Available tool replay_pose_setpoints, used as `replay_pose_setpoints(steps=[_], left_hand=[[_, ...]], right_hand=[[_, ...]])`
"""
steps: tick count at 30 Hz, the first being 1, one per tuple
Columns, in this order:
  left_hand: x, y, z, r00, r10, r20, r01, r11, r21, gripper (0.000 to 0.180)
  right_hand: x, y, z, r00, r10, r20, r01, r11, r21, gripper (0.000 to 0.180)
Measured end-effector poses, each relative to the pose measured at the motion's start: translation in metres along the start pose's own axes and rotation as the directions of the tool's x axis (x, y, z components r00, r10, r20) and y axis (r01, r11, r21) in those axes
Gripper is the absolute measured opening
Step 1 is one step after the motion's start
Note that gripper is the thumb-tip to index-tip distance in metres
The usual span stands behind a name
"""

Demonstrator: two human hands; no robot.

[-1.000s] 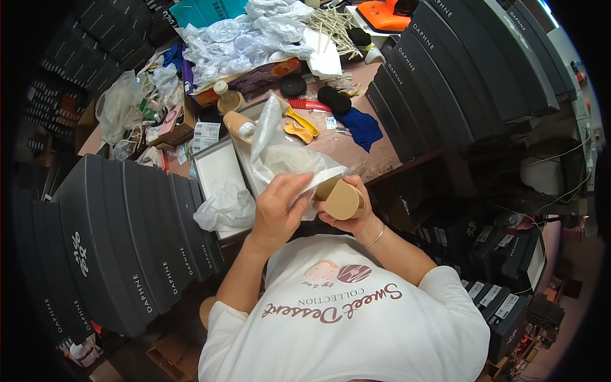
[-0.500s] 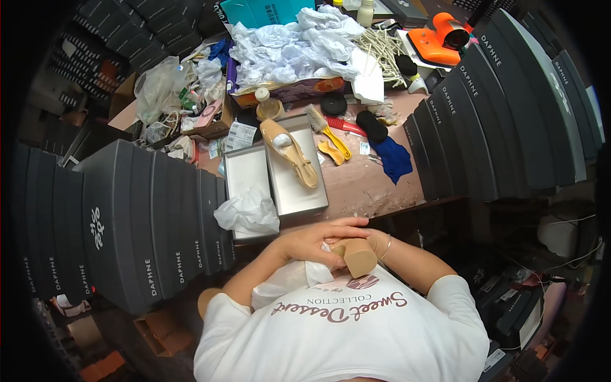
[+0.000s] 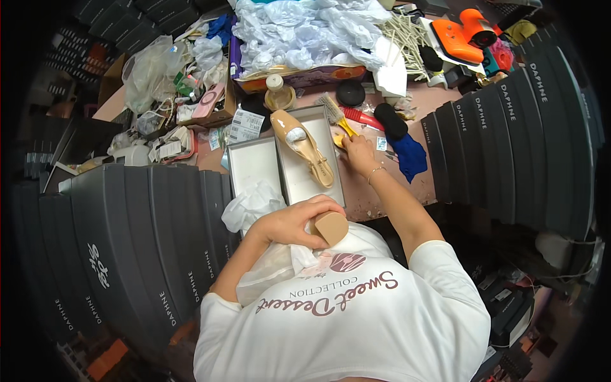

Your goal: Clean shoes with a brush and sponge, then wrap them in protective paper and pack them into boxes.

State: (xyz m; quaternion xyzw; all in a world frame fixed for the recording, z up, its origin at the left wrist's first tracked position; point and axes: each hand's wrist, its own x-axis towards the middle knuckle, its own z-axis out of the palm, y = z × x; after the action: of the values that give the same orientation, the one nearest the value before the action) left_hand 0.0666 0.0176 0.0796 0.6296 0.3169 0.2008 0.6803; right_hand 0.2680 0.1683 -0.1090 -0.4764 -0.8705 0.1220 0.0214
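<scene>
My left hand (image 3: 289,224) is closed around a beige shoe with a block heel (image 3: 332,228), held against my shirt with the heel facing up. Most of that shoe is hidden by the hand and white wrapping (image 3: 273,270). Over the table, the bent fingers of my right hand (image 3: 359,155) reach down onto a small yellow-brown piece (image 3: 338,139) and cover the handle end of a yellow brush (image 3: 342,121). What they grip is hidden. A matching beige slingback (image 3: 304,149), white stuffing in its toe, lies in the open shoebox (image 3: 312,191).
Beside that shoebox, its other half (image 3: 254,162) has crumpled white tissue (image 3: 254,205) at its near end. Dark shoebox stacks rise at left (image 3: 127,229) and right (image 3: 509,134). A bottle (image 3: 279,95), a blue cloth (image 3: 408,156) and an orange tool (image 3: 455,41) stand or lie farther back.
My right hand has left the shoe at my chest and stretched forward to the brush. The left hand keeps hold of the shoe. The whole view has shifted slightly.
</scene>
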Motion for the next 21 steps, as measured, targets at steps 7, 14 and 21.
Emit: replay_pose_setpoints(steps=[7,14,21], left_hand=[[0.002,-0.009,0.008,0.964,-0.202,-0.172,0.143,0.942,-0.303,0.056],[0.023,-0.026,0.024,0.959,-0.281,-0.029,0.244,0.876,-0.415,0.056],[0.035,-0.011,0.043,0.965,-0.26,0.027,0.245,0.866,-0.435,0.05]], right_hand=[[-0.019,0.008,-0.04,1.0,0.002,0.01,-0.008,0.743,0.669,0.026],[-0.127,-0.061,-0.176,0.873,-0.471,-0.122,0.442,0.661,0.607,0.016],[-0.152,-0.062,-0.177,0.886,-0.442,-0.138,0.451,0.756,0.475,0.014]])
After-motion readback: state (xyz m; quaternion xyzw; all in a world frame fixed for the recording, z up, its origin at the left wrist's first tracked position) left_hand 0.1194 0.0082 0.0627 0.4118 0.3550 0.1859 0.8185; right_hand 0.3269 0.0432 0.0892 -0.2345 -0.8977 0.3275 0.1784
